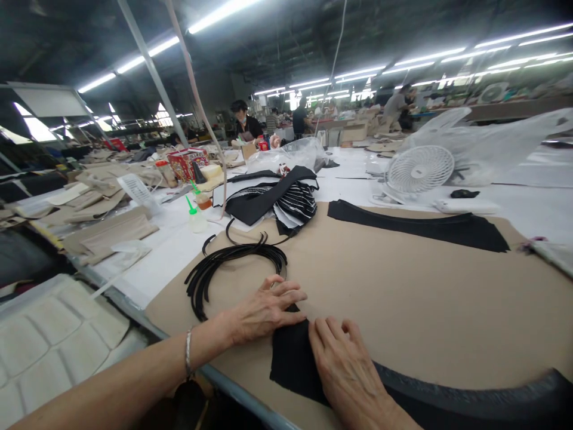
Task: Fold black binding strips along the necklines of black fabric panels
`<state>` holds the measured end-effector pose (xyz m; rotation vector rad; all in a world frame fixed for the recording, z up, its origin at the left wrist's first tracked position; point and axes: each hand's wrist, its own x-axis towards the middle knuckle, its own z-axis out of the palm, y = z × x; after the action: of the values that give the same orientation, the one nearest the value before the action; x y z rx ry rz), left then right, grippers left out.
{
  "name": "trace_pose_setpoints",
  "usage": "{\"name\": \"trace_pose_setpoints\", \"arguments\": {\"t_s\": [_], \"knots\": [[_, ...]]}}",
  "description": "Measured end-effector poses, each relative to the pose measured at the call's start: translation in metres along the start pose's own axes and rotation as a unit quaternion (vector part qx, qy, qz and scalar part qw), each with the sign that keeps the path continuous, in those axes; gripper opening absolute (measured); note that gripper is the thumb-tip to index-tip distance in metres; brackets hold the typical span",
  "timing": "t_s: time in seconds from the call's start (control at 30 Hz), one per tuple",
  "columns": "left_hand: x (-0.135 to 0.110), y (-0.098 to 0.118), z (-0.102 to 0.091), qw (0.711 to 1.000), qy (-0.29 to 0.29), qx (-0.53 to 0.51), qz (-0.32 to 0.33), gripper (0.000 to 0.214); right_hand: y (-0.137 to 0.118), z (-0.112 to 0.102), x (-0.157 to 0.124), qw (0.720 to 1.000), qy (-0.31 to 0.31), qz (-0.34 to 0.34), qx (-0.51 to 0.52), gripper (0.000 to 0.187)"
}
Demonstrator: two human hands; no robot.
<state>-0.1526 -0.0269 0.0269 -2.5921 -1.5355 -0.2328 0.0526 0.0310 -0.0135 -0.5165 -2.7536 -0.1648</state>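
The left grip (265, 306) is loosely spread, its fingertips at the edge of a black panel (293, 358); the right grip (347, 361) lies across it, fingers bent, though I can't make out whether either pinches it. The panel rests on a beige sheet (425, 292) over the white tabletop (165, 260), near coiled black strips (202, 273).

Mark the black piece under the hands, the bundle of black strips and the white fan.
Black piece (290, 353), head view: its flat left end.
Bundle of black strips (233, 254), head view: the top of its curve.
White fan (419, 172), head view: the middle of its round grille.
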Motion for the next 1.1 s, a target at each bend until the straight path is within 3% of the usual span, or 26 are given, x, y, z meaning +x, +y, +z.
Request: {"name": "trace_pose_setpoints", "arguments": {"t_s": [0.1,0.2,0.37,0.5,0.7,0.8,0.97,1.1], "knots": [[-0.009,0.011,0.006,0.992,0.058,-0.025,-0.106,0.041,0.006,-0.004,0.001,0.994,-0.046,0.047,0.083,0.028],[-0.019,0.026,0.018,0.98,0.078,-0.084,-0.162,0.037,0.01,-0.005,0.005,0.985,-0.064,0.075,0.138,0.028],[-0.028,0.04,0.028,0.977,0.072,-0.095,-0.177,0.035,0.009,0.002,0.014,0.987,-0.07,0.056,0.134,0.032],[-0.028,0.042,0.027,0.975,0.079,-0.1,-0.18,0.038,0.009,0.007,0.016,0.992,-0.052,0.039,0.108,0.043],[-0.029,0.043,0.032,0.974,0.085,-0.096,-0.185,0.038,0.008,0.009,0.017,0.995,0.0,0.016,0.096,0.041],[-0.029,0.044,0.032,0.969,0.103,-0.117,-0.19,0.035,0.006,0.011,0.018,0.995,0.0,0.017,0.094,0.034],[-0.019,0.032,0.024,0.941,0.164,-0.147,-0.256,0.028,0.004,0.016,0.017,0.995,0.006,0.019,0.099,0.035],[-0.004,0.01,0.018,0.971,0.087,-0.088,-0.202,0.022,0.004,0.016,0.015,0.995,0.008,0.02,0.101,0.036]]}}
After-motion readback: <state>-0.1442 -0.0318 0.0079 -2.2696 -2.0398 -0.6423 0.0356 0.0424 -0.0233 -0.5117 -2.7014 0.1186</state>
